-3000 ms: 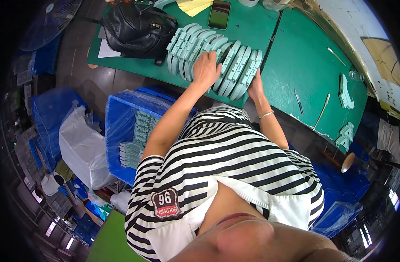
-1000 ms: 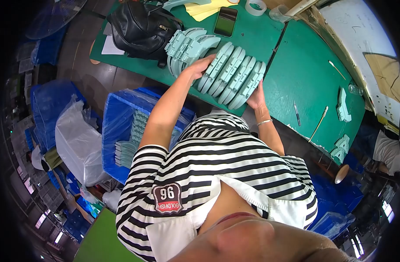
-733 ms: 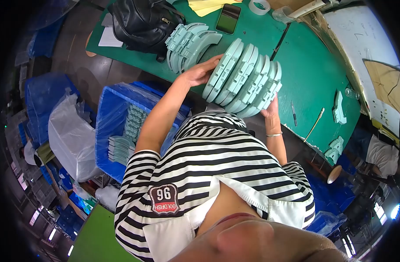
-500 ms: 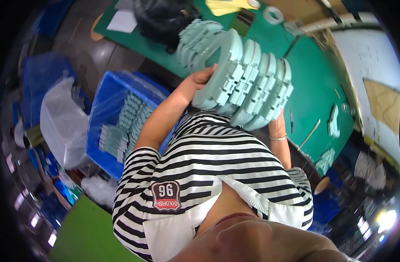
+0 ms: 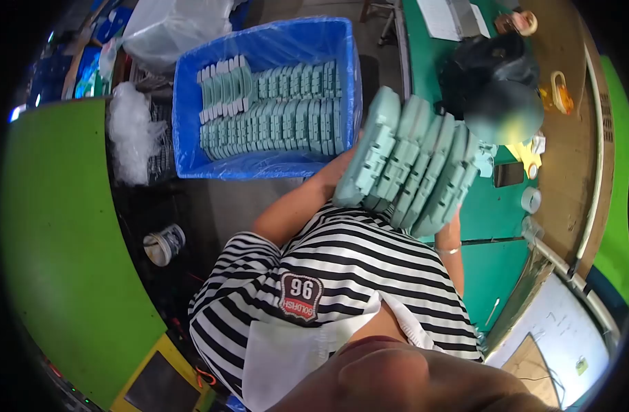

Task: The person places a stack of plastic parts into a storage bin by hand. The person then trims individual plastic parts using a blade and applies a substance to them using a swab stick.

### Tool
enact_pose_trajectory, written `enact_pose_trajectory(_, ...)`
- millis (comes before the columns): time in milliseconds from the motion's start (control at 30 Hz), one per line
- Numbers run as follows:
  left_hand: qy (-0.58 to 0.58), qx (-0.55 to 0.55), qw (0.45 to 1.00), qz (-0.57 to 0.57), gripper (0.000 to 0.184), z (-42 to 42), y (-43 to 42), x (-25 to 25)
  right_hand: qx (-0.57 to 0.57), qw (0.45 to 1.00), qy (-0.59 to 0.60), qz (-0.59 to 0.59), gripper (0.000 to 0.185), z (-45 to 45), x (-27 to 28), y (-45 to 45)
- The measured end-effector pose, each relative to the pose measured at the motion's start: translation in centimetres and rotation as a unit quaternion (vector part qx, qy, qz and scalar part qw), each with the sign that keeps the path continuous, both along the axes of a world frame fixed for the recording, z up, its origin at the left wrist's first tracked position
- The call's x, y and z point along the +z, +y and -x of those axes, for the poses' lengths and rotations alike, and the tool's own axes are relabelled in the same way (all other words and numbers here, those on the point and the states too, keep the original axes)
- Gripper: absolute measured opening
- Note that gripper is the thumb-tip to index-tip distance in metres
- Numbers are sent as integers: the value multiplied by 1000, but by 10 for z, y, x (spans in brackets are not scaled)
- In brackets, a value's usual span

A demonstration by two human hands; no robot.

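A row of pale green plastic parts, curved and standing face to face with notched, clip-like edges, is held up in front of my chest between both hands. My left hand closes on the left end of the row; its fingers are mostly hidden behind the parts. At the lower right end, my right hand grips the row, with a bracelet at the wrist. Just left of the row, a blue bin lined with clear plastic holds several rows of similar green parts, some with pale ends.
A green table runs along the right, bearing a black bag, a phone-like dark item and a tape roll. White bagged material sits left of the bin. A bucket stands on the floor by a green board.
My view and body have turned left, bringing the blue bin to the upper middle. The held row has come along and is now beside the bin's right side. Both hands keep their hold.
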State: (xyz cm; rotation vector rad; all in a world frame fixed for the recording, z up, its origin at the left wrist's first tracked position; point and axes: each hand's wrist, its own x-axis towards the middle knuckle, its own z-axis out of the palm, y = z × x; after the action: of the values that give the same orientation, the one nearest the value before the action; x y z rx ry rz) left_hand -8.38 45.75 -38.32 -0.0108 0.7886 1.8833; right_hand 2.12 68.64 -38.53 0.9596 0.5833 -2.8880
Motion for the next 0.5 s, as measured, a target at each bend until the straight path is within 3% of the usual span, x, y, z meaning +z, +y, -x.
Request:
enact_pose_trajectory(67, -3, 68, 998, 12, 53, 3, -31, -16, 47, 999, -10, 8, 64, 42, 11, -28)
enact_pose_trajectory(100, 1, 106, 992, 66, 45, 3, -42, 14, 76, 997, -7, 16, 60, 54, 11, -41)
enact_pose_trajectory(133, -61, 149, 987, 27, 41, 2, -55, -9, 105, 994, -2, 24, 56, 67, 11, -54)
enact_pose_trajectory(200, -20, 182, 983, 10, 38, 12, -85, -17, 204, 972, 56, 99, 49, 91, -39, -64)
enact_pose_trajectory(267, -22, 221, 975, -5, 41, 26, -109, -10, 167, 977, 15, 132, 41, 109, -38, -97)
enact_pose_trajectory(400, -27, 289, 957, 17, 43, 45, -156, -10, 208, 966, 1, 155, 41, 142, -45, -145)
enact_pose_trajectory(500, -178, 310, 934, -21, 40, 77, -197, -29, 249, 960, -13, 126, 42, 171, -51, -176)
